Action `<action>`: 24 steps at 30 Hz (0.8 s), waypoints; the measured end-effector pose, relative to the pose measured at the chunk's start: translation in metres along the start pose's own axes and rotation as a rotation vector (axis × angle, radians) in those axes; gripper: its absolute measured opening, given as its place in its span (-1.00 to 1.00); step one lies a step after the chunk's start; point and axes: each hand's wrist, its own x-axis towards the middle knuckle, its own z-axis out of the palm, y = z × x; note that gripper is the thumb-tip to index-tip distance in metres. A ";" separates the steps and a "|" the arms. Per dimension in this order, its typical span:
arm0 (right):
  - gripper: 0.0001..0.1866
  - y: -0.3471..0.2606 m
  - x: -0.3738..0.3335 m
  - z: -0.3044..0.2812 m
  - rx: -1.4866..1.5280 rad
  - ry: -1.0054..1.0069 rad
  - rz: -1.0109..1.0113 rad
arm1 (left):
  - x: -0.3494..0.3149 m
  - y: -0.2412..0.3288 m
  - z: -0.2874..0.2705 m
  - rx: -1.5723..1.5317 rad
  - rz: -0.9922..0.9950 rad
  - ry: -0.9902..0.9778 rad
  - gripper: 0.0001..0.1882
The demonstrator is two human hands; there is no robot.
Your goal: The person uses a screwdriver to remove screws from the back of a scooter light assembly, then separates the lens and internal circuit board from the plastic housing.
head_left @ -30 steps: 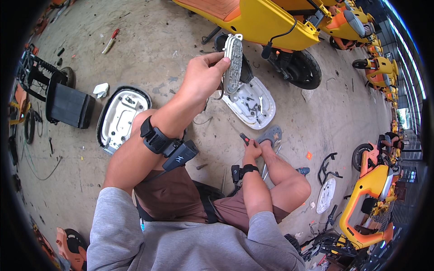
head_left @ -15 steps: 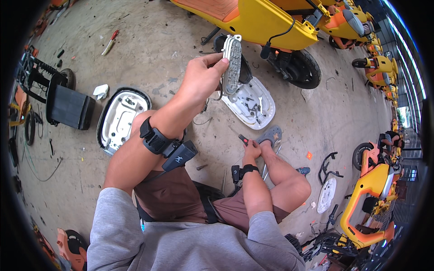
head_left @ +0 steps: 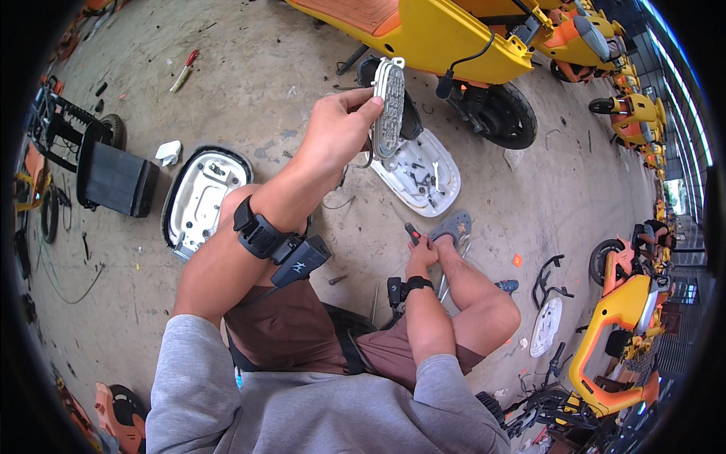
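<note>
Raised in front of me, my left hand (head_left: 340,125) pinches an oval lamp (head_left: 389,113) with a clear ribbed lens and pale rim, its long side upright. Dark parts behind the lamp are partly hidden by it and the hand. By my right foot, my right hand (head_left: 423,254) is closed on the handle of a screwdriver (head_left: 413,232), black with red. The thin shaft points up and to the left, away from the lamp. Below the lamp lies a white oval cover (head_left: 450,189) holding small screws and a wrench (head_left: 436,175).
Another white cover with a black rim (head_left: 246,168) lies by my left knee, near a black box (head_left: 117,178). A red-handled tool (head_left: 185,69) lies farther off. A yellow scooter (head_left: 461,45) stands ahead; more scooters line the right, where a person (head_left: 654,234) sits.
The screwdriver has turned in my right hand, its handle tipping more upright and slightly right, and its shaft shows more clearly. My left hand and the lamp have stayed almost still.
</note>
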 end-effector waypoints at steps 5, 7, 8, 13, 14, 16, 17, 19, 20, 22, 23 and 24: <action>-0.75 -0.005 0.006 -0.009 0.144 -0.063 0.153 | 0.001 0.000 0.000 0.007 -0.007 -0.020 -0.64; -0.75 -0.019 -0.001 -0.008 0.204 -0.203 0.248 | 0.001 0.001 -0.002 0.014 -0.019 -0.001 -0.64; -0.75 -0.029 -0.003 -0.009 0.240 -0.359 0.340 | 0.001 0.002 -0.002 0.016 -0.027 0.006 -0.64; -0.76 -0.118 -0.022 0.000 0.238 -0.681 0.358 | -0.009 0.012 0.003 -0.072 -0.038 0.024 -0.66; -0.75 -0.140 -0.027 0.005 0.275 -0.675 0.313 | -0.010 0.014 0.004 -0.097 -0.026 0.033 -0.67; -0.73 -0.181 -0.023 0.011 0.385 -0.701 0.199 | -0.005 0.012 0.003 -0.077 -0.005 0.033 -0.68; -0.72 -0.200 -0.015 0.011 0.457 -0.735 0.133 | -0.005 0.013 0.004 -0.113 -0.027 0.012 -0.67; -0.66 -0.246 -0.004 0.012 0.561 -0.762 0.095 | -0.008 0.015 0.006 -0.186 -0.068 -0.026 -0.64; -0.65 -0.272 -0.010 0.014 0.570 -0.736 0.035 | -0.008 0.016 0.005 -0.183 -0.065 -0.034 -0.64; -0.61 -0.319 -0.035 0.018 0.551 -0.680 -0.071 | -0.005 0.010 0.001 -0.212 -0.057 -0.046 -0.63; -0.59 -0.339 -0.048 0.019 0.525 -0.649 -0.115 | -0.002 0.007 -0.001 -0.227 -0.054 -0.052 -0.62; -0.57 -0.353 -0.058 0.020 0.497 -0.621 -0.158 | 0.000 0.005 -0.003 -0.224 -0.053 -0.055 -0.62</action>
